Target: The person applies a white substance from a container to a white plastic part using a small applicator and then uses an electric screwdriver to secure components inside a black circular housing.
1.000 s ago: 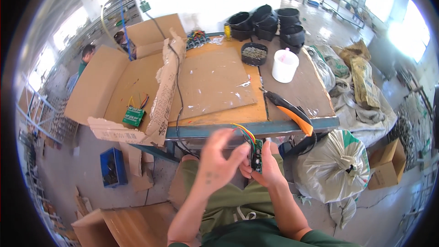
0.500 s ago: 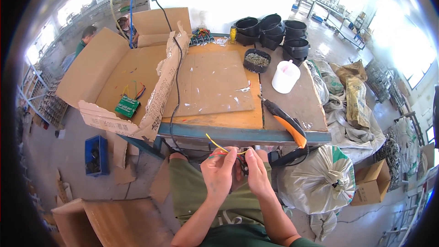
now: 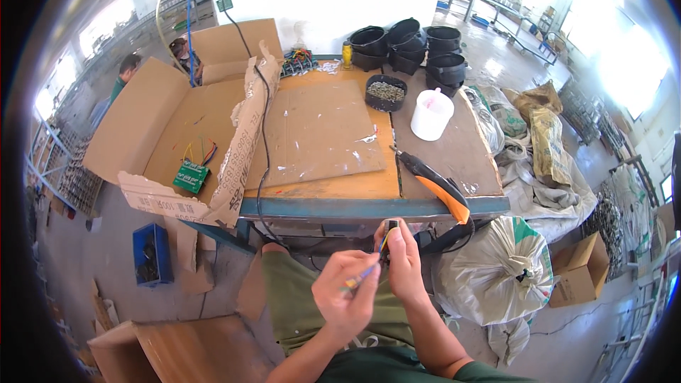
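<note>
Over my lap, in front of the table edge, my right hand (image 3: 404, 262) is closed around a small dark part (image 3: 391, 225); most of it is hidden by the fingers. Coloured wires (image 3: 384, 242), yellow and blue among them, run from that part. My left hand (image 3: 346, 291) pinches the wires lower down, to the left of the right hand, and their ends show between its fingers. A green circuit board (image 3: 191, 176) with thin coloured wires lies in the open cardboard box at the left of the table.
A corded black-and-orange hand tool (image 3: 434, 186) lies across the table's front edge (image 3: 340, 208). Farther back stand a white tub (image 3: 431, 117), a black tray of small metal pieces (image 3: 385, 92) and several black buckets (image 3: 406, 46). A tied white sack (image 3: 496, 273) sits at my right. Two people are at the far left.
My left hand has slid down along the wires, away from the part. My right hand has raised the part slightly and turned it more upright. The view has shifted slightly.
</note>
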A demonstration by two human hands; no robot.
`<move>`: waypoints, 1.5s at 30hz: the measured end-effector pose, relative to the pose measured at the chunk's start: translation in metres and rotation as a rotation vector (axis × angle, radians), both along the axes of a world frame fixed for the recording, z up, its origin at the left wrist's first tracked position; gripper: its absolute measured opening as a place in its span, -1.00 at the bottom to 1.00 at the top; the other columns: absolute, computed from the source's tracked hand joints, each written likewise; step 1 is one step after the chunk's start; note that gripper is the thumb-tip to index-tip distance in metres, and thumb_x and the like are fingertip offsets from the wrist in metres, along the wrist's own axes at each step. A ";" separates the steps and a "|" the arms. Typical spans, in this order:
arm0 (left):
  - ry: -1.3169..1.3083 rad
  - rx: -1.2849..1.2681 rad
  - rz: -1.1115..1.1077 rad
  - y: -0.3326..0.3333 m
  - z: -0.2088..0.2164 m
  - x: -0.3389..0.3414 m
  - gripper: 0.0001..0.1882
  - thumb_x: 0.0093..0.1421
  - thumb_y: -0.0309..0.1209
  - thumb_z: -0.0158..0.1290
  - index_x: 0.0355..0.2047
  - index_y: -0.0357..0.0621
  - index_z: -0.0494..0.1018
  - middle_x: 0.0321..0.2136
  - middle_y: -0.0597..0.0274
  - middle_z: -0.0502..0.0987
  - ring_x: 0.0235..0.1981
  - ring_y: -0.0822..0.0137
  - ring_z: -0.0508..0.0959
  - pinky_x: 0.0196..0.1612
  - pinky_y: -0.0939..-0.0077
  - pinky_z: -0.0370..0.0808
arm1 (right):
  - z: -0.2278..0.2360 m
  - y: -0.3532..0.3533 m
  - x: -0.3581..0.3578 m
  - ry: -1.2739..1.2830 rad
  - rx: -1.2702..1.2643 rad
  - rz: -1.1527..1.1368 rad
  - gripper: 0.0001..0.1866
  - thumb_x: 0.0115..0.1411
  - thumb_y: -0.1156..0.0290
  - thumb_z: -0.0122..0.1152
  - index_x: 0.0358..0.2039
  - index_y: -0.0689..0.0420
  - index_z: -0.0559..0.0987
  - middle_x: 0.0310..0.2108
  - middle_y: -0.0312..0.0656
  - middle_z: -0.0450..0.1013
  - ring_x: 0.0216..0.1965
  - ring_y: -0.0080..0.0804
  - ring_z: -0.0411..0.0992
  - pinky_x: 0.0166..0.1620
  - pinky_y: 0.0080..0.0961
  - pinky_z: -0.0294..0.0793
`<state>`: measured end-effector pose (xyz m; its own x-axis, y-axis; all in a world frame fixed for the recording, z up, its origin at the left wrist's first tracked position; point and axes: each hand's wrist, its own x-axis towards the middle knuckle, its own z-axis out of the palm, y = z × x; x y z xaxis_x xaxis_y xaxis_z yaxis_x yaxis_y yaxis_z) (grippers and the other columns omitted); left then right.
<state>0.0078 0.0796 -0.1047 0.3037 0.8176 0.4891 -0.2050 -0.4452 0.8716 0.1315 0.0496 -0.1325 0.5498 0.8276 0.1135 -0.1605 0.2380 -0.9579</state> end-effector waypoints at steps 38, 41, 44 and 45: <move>0.195 -0.336 -0.443 0.208 -0.014 0.249 -0.19 -0.06 -0.44 0.46 0.17 -0.02 0.27 -0.40 0.43 0.34 -0.42 0.52 0.40 -0.36 0.60 0.42 | 0.090 0.154 0.365 -1.303 -0.569 -0.329 -0.76 0.12 0.16 0.35 -0.32 0.04 0.73 -0.39 -0.07 0.64 -0.28 -0.07 0.62 -0.14 -0.23 0.60; 0.226 -0.130 -0.402 0.224 -0.038 0.274 -0.12 -0.04 -0.45 0.48 0.20 0.00 0.16 -0.23 0.30 0.40 -0.23 0.44 0.44 -0.19 0.51 0.47 | 0.091 0.172 0.356 -1.320 -0.604 -0.261 -0.78 0.07 0.17 0.36 -0.38 0.04 0.75 -0.39 -0.07 0.64 -0.28 -0.07 0.63 -0.16 -0.18 0.61; 0.146 -0.042 -0.452 0.219 -0.053 0.301 -0.16 -0.02 -0.47 0.46 0.16 -0.04 0.15 -0.06 0.19 0.39 0.01 0.32 0.44 0.05 0.40 0.47 | 0.084 0.176 0.354 -1.408 -0.631 -0.347 -0.83 0.04 0.25 0.34 -0.40 0.03 0.75 -0.41 -0.03 0.62 -0.27 -0.03 0.63 -0.17 -0.17 0.62; 0.089 -0.043 -0.506 0.218 -0.060 0.311 -0.17 -0.01 -0.48 0.45 0.16 -0.06 0.14 -0.05 0.19 0.39 0.02 0.31 0.44 0.08 0.39 0.46 | 0.080 0.178 0.358 -1.406 -0.608 -0.318 -0.80 0.04 0.22 0.35 -0.41 0.06 0.74 -0.40 0.00 0.62 -0.28 -0.03 0.63 -0.18 -0.17 0.63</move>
<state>0.3184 0.2977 -0.1647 0.7056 0.5759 0.4128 -0.3100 -0.2729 0.9107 0.4893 0.2273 -0.0528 0.4481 0.8131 0.3716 0.8917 -0.3767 -0.2511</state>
